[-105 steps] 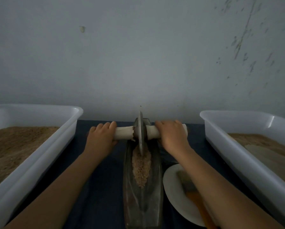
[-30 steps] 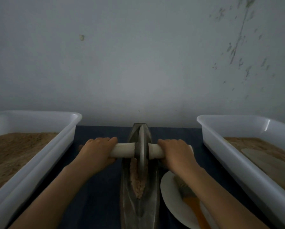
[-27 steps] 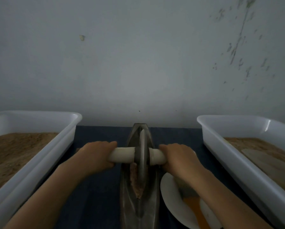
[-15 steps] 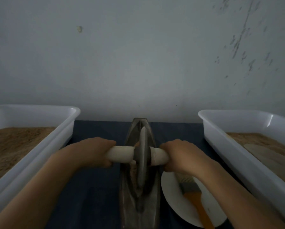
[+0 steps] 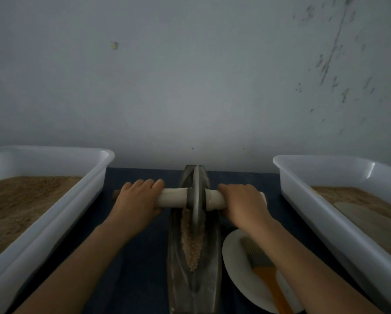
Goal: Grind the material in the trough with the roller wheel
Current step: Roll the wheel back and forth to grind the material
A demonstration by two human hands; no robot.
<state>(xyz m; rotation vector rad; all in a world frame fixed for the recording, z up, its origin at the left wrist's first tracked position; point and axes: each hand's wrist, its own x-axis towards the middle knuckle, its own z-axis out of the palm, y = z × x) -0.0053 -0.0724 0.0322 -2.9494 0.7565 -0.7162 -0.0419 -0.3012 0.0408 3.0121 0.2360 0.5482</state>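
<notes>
A dark, boat-shaped metal trough (image 5: 176, 268) lies lengthwise on the dark blue table, running away from me. Brown granular material (image 5: 191, 248) fills its groove. The metal roller wheel (image 5: 196, 196) stands upright in the groove at the far half of the trough. A pale wooden axle (image 5: 173, 198) passes through the wheel. My left hand (image 5: 136, 202) grips the axle's left end and my right hand (image 5: 243, 203) grips its right end, fingers curled over the top.
A white plastic bin (image 5: 54, 214) of brown powder stands at the left, and another white bin (image 5: 321, 214) with powder at the right. A white plate (image 5: 237, 275) holding an orange-handled brush (image 5: 266, 275) lies right of the trough. A grey wall rises just behind the table.
Both hands have pushed the wheel away from me toward the trough's far end, after drawing it nearer half a second ago. More material shows in the groove in front of the wheel.
</notes>
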